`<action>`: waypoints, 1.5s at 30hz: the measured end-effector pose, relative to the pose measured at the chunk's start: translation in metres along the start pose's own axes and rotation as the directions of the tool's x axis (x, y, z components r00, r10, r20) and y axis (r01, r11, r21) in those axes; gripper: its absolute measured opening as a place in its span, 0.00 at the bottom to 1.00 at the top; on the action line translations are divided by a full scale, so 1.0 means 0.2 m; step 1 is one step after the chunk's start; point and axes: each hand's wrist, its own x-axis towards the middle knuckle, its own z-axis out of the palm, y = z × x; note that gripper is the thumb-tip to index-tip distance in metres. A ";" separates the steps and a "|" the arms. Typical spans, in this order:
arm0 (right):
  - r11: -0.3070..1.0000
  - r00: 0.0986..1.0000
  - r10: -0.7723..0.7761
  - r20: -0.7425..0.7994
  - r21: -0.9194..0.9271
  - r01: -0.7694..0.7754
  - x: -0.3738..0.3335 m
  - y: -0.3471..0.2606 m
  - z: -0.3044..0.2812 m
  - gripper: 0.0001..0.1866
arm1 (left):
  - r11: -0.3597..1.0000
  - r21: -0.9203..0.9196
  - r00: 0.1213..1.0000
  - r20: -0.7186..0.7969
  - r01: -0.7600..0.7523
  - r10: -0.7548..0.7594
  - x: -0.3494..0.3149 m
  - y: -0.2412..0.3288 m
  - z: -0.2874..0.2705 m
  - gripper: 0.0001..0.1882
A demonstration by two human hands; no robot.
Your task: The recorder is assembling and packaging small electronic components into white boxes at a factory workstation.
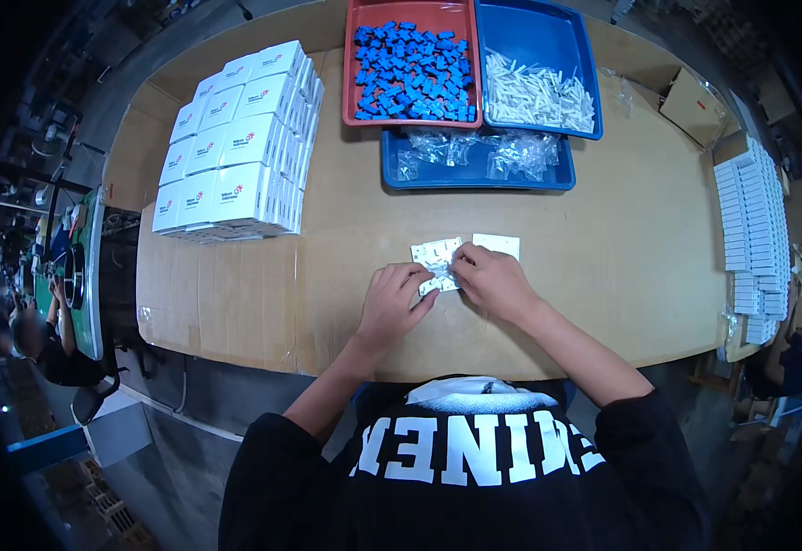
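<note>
A square white plastic housing [436, 251] with small fittings on its face lies on the cardboard-covered table in front of me. My left hand [392, 298] grips its left side, thumb and fingers curled over the lower part. Fingers of my right hand [495, 282] are pinched together over the housing's right side; what they hold, if anything, is too small and covered to make out. Just beyond my right hand lies a second white square piece [500, 245], flat and partly hidden by that hand.
At the back are a red tray [350, 92] of blue parts, a blue tray [587, 55] of white sticks, and a lower blue tray [474, 182] with clear plastic bags. White boxes [240, 147] are stacked left; white pieces [752, 234] are stacked right, near a cardboard box [692, 108].
</note>
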 end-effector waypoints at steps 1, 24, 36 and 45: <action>1.000 1.000 -0.001 0.007 -0.018 0.001 0.00 0.01 -0.01 0.07 | 1.000 0.000 1.000 -0.003 0.000 0.000 0.00 0.00 0.00 0.17; 0.951 0.860 0.293 -0.418 0.219 -0.217 0.71 0.44 -0.46 0.12 | 0.987 0.009 0.987 -0.007 0.160 -0.160 0.06 0.02 -0.07 0.43; 0.968 0.881 -0.040 -0.472 -0.237 -0.083 1.52 0.63 -0.47 0.13 | 0.982 0.064 0.983 0.021 0.179 -0.180 0.06 0.01 -0.10 0.41; 0.924 0.912 -0.175 -0.370 -0.382 0.022 1.88 0.60 -0.40 0.14 | 0.981 0.077 0.984 0.023 0.177 -0.179 0.06 0.01 -0.09 0.41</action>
